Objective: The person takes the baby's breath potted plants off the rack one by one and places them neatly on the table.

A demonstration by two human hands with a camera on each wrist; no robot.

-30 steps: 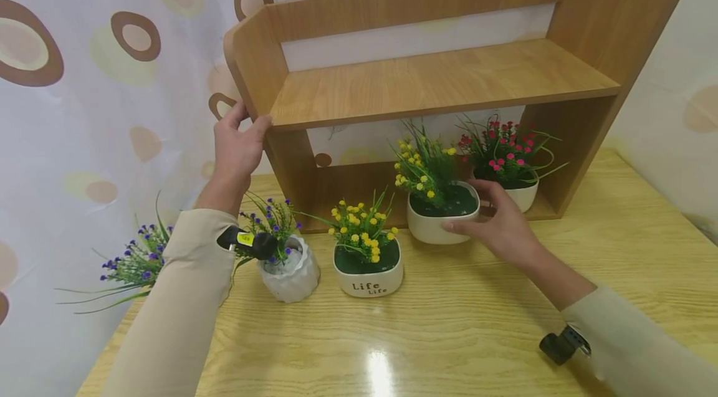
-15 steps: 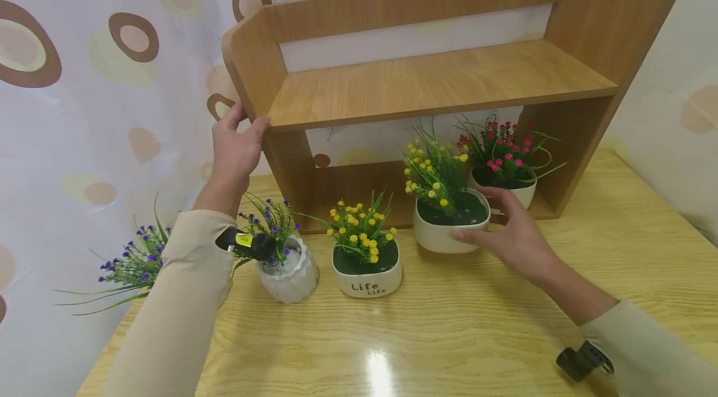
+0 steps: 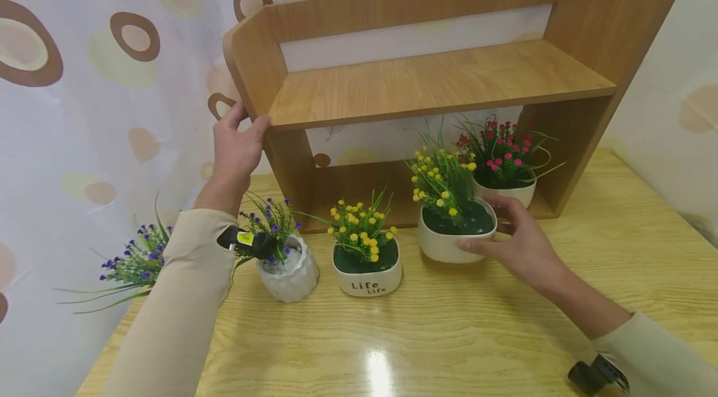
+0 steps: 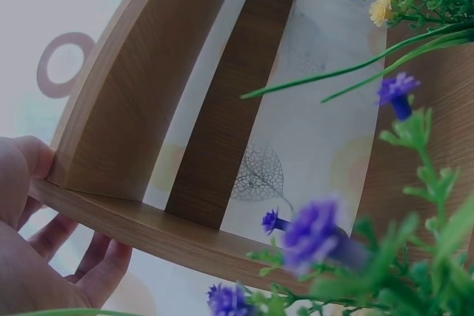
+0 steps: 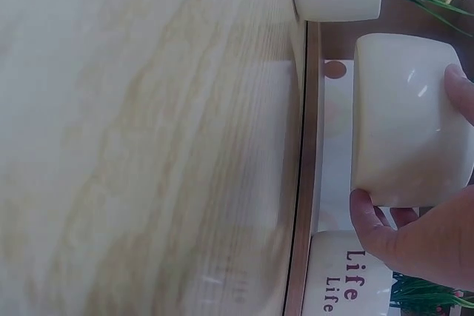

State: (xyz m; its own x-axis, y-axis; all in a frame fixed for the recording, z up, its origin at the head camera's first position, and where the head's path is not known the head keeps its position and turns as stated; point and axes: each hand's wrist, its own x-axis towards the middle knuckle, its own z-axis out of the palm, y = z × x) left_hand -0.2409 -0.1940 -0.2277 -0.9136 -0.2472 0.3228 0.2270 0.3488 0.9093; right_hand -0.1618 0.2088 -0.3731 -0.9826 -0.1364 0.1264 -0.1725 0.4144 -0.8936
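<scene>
My right hand grips the rim and side of a white pot of yellow artificial flowers, thumb in front. In the right wrist view this white pot is held up off the tabletop, in front of the wooden shelf. My left hand holds the left side panel of the two-tier wooden shelf, thumb at the front edge by the upper board. Behind the held pot, a white pot with red flowers stands on the lower tier at the right.
A second yellow-flowered pot marked "Life" stands on the wooden table before the shelf. Left of it is a fluted white pot with purple flowers. More purple flowers show beyond my left sleeve. A patterned curtain hangs behind.
My right hand has moved the yellow-flowered pot toward me and slightly right, away from the shelf. My left hand has stayed on the side panel.
</scene>
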